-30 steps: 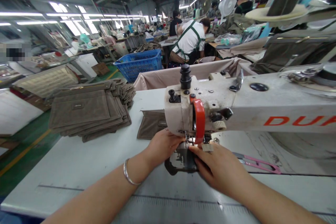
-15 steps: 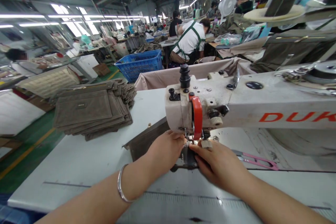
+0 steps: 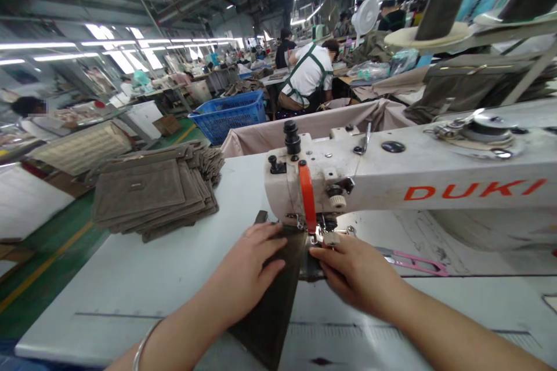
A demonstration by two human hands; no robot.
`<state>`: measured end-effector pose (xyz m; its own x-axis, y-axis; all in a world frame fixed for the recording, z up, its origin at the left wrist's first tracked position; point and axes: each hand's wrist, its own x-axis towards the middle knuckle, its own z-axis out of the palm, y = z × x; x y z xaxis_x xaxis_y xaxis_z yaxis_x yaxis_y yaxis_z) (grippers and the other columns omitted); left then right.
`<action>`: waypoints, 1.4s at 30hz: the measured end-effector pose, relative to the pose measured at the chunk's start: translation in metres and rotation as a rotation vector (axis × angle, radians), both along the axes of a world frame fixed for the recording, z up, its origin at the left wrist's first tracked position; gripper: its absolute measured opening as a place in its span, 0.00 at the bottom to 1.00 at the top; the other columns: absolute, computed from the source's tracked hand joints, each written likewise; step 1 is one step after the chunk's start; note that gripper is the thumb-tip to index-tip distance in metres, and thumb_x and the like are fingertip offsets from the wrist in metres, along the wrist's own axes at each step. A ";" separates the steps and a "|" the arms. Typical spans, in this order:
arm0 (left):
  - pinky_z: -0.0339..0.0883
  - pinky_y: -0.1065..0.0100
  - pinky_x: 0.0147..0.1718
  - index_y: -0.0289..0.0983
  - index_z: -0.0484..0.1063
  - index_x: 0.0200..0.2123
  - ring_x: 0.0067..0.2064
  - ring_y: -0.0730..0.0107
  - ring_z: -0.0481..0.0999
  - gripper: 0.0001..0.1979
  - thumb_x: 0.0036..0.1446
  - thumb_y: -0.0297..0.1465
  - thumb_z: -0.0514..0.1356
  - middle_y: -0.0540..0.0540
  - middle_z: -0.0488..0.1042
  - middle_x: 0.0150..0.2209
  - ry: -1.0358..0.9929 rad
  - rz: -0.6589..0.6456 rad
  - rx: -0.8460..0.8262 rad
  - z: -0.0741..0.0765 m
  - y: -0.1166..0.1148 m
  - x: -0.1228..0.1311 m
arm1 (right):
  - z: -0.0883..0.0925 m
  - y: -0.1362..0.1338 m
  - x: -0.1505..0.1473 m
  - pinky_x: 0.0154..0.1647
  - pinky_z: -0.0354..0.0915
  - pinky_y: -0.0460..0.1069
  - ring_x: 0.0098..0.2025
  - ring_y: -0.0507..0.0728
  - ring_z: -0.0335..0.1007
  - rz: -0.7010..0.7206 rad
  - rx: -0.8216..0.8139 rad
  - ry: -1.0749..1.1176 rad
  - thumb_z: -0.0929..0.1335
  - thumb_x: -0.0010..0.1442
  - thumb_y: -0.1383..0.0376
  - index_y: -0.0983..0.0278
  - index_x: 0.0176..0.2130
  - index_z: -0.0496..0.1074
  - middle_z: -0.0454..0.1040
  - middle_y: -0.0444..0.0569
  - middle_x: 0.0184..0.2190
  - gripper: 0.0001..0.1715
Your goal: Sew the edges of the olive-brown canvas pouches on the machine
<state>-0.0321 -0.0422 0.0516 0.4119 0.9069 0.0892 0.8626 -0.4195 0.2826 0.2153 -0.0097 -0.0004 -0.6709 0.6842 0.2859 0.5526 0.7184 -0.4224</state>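
My left hand [image 3: 246, 269] lies on a dark olive-brown fabric piece [image 3: 274, 307], fingers spread and pressing it from above. The piece runs from the needle area towards me, its near end by the table's front. A white sewing machine [image 3: 339, 168] with a red guard [image 3: 307, 197] stands over its far end. My right hand [image 3: 359, 269] is just right of the presser foot [image 3: 312, 239], forefinger stretched to the foot's base. Its other fingers are partly hidden behind the machine's parts. Beside that hand lie pink-handled thread snips [image 3: 420, 264].
A stack of brown fabric panels [image 3: 152, 191] sits at the table's left. Behind the table [image 3: 126, 278] are a pinkish cloth-lined bin [image 3: 243, 138] and a blue crate [image 3: 230, 119]. A co-worker [image 3: 307, 75] bends over farther back. Thread cones [image 3: 446, 3] stand at upper right.
The fabric has swung round, its long part now reaching towards me instead of to the left. My left hand has moved left from the needle and spread its fingers. My right hand stays near the foot.
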 end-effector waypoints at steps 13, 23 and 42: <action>0.76 0.53 0.41 0.39 0.35 0.67 0.40 0.58 0.81 0.37 0.62 0.29 0.55 0.37 0.77 0.45 -1.183 0.356 -0.729 -0.018 -0.042 -0.012 | 0.019 -0.044 -0.027 0.37 0.69 0.50 0.35 0.55 0.73 -0.122 -0.865 0.717 0.58 0.66 0.66 0.60 0.45 0.60 0.74 0.47 0.36 0.07; 0.70 0.54 0.54 0.37 0.66 0.58 0.60 0.49 0.67 0.21 0.62 0.31 0.58 0.36 0.63 0.62 0.034 -0.074 0.402 -0.008 -0.089 0.001 | 0.001 -0.108 -0.032 0.25 0.63 0.44 0.26 0.51 0.68 -0.180 -0.921 0.733 0.64 0.56 0.71 0.59 0.42 0.62 0.70 0.41 0.31 0.13; 0.74 0.66 0.46 0.35 0.73 0.45 0.46 0.66 0.74 0.11 0.63 0.22 0.54 0.40 0.72 0.48 -0.183 -0.151 0.198 -0.037 -0.114 0.026 | -0.021 -0.136 -0.015 0.35 0.59 0.51 0.33 0.57 0.61 -0.067 0.128 0.357 0.59 0.69 0.68 0.65 0.39 0.72 0.71 0.49 0.31 0.14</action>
<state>-0.0058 -0.1560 0.0142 0.5011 0.7944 0.3433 0.7289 -0.6013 0.3273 0.2000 -0.1456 -0.0217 -0.4685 0.6665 0.5799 0.4343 0.7454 -0.5058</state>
